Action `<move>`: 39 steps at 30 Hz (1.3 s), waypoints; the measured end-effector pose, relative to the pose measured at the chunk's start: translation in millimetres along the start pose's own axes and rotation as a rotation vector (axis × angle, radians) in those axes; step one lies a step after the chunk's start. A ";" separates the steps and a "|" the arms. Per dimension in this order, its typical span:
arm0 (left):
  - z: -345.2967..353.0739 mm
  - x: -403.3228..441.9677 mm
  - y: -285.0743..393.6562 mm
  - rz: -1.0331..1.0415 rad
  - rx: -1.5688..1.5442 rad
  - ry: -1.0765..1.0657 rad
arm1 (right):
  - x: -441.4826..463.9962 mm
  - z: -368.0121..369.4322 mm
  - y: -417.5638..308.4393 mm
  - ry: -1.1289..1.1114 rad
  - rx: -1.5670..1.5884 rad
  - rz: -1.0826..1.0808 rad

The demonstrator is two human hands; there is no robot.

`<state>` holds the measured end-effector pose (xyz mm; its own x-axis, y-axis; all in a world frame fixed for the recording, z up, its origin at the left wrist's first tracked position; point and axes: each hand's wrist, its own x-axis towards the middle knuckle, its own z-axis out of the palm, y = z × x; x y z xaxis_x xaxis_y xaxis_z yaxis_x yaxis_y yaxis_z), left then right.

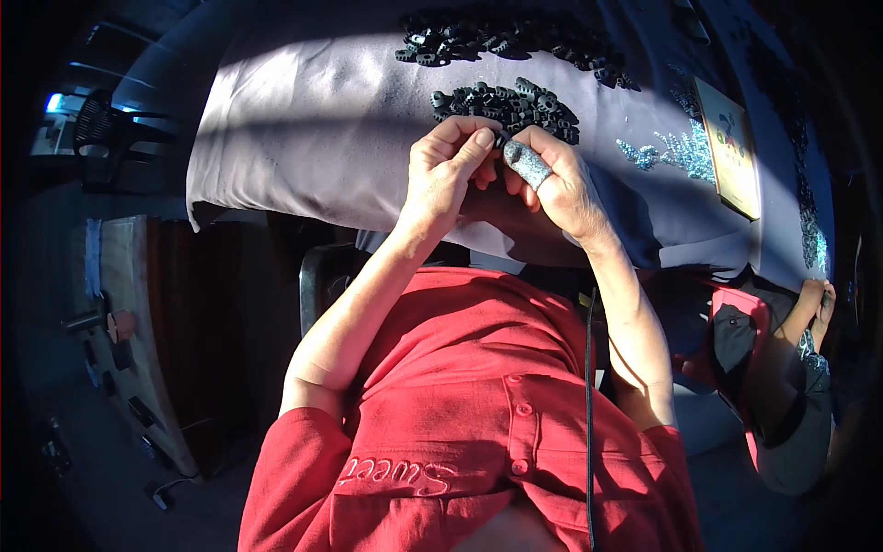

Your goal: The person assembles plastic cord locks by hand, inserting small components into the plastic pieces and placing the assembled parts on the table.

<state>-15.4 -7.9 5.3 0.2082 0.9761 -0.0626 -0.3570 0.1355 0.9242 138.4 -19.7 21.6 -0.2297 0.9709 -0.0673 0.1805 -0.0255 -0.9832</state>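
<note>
My left hand [445, 175] and my right hand [566, 189] meet over the near part of the cloth-covered table. Between their fingertips is a small black piece [501, 139], pinched from both sides and mostly hidden by the fingers. A grey speckled finger cover [527, 164] wraps my right thumb. Just beyond my hands lies a pile of small black plastic pieces [543, 109] with openings in them. Farther back, a larger heap of similar black pieces [487, 35] spreads across the cloth.
A pale cloth [313, 138] drapes over the table edge. To the right are shiny bluish-white small pieces [685, 152] and a flat printed board [728, 147]. Another person's hand [821, 308] is at the right edge. A wooden cabinet [138, 340] and a dark chair [106, 138] stand left.
</note>
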 end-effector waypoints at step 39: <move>-2.7 9.9 10.0 -0.056 -0.070 -0.065 | 5.8 17.2 20.2 0.191 -0.025 -0.377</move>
<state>-19.4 3.6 12.9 0.2876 0.9538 -0.0865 -0.4051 0.2030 0.8915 124.2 -18.7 -1.5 -0.1027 0.9380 0.3310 0.1414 0.3432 -0.9286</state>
